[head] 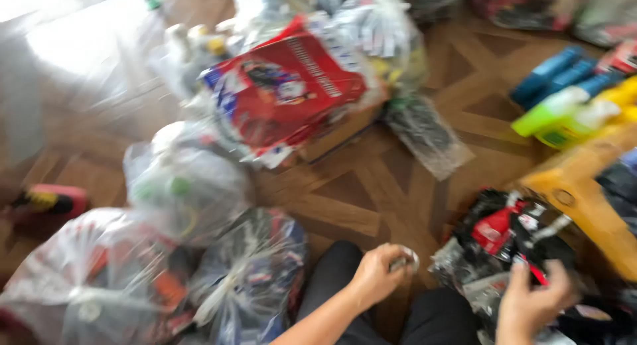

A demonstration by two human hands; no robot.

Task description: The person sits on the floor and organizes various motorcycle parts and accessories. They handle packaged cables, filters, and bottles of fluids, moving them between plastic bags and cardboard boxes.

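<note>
Curled into a loose fist, the left hand (377, 273) closes on a small silvery ring-shaped piece (406, 259), which pokes out past the fingers above the person's dark trouser leg (345, 278); blur hides what the piece is. Just to its right, the right hand (531, 304) has its fingers spread over a heap of clear packets (494, 252) holding black and red parts — whether it grips one or only rests on them I cannot tell. A red label-shaped patch sits at the top of that heap, with a slim red-and-silver item beside the fingertips.

Past the heap, at the right edge, runs a yellow plastic stool (584, 186). Beyond it lie blue tubes (557, 76) and a lime-green and yellow bottle (564, 116), side by side on the wooden parquet floor (371, 192).

Left of the knees stand knotted clear plastic bags (245, 278) — one with dark blue contents, one with orange and red (99, 278), one paler with a green dot (182, 182). Farther off, in the middle, a flat red rectangular package (292, 89) with white and blue edging lies tilted on a cardboard box (342, 136), and a clear sleeve of dark items (428, 136) rests near its right corner. A small red-and-yellow object (46, 202) sits at the far left.
</note>
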